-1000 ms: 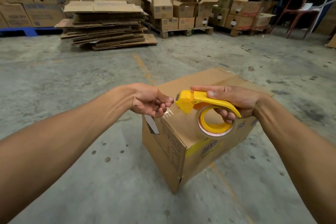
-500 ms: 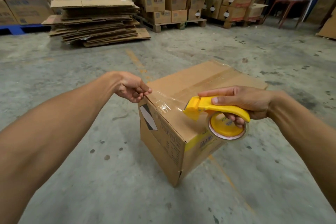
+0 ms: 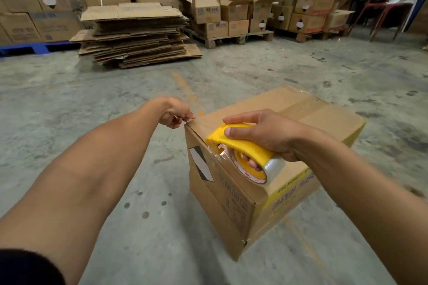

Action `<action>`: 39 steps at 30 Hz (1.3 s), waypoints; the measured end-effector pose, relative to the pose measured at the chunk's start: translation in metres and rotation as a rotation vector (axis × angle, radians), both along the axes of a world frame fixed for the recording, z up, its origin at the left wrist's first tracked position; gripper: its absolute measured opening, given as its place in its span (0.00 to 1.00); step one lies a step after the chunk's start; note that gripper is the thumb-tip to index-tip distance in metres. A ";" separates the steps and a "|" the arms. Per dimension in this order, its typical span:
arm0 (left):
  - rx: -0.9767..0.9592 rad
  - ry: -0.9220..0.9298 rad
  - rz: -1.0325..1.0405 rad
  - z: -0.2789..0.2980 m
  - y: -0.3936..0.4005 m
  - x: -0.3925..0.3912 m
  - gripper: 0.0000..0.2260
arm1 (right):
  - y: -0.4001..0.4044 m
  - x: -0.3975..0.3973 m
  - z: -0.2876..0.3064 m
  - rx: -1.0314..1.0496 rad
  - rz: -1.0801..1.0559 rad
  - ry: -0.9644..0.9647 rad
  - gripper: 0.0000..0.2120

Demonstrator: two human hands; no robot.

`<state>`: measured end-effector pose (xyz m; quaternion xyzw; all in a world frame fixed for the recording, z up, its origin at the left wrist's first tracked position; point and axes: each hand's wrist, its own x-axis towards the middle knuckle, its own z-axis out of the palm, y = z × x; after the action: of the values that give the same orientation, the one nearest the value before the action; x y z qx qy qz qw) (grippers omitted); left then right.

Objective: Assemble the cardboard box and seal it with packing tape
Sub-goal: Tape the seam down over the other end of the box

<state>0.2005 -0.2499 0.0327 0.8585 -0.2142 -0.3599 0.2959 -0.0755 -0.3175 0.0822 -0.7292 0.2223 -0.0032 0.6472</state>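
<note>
Matt brown corrugated cardboard box (image 3: 301, 122), its top strip of clear tape catching a faint sheen. Glossy, smooth yellow plastic tape dispenser (image 3: 238, 143), shiny transparent tape roll (image 3: 272, 166) on it. Rough, stained grey concrete floor (image 3: 92, 104) underneath, dull throughout.

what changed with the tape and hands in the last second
The right hand brought the dispenser down from mid-air onto the box edge. The left hand pulled the tape end away to the box's corner. The box stayed put; both grips held.

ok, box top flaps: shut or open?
Shut. The box top flaps lie flat; the right hand presses the tape dispenser on them.
</note>
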 end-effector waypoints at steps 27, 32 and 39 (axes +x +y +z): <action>-0.213 0.442 0.284 -0.057 -0.003 0.028 0.06 | 0.003 0.032 -0.015 0.017 0.001 0.023 0.21; -0.242 0.207 0.363 -0.071 0.004 0.015 0.06 | 0.003 0.032 -0.016 0.024 -0.012 0.021 0.21; -0.660 -0.652 0.126 -0.063 0.026 -0.013 0.14 | 0.000 0.031 -0.014 0.007 -0.004 0.034 0.22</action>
<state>0.1876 -0.2242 -0.0302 0.7980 -0.3465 0.0347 0.4918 -0.0446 -0.3177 0.0680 -0.7265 0.2344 0.0087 0.6459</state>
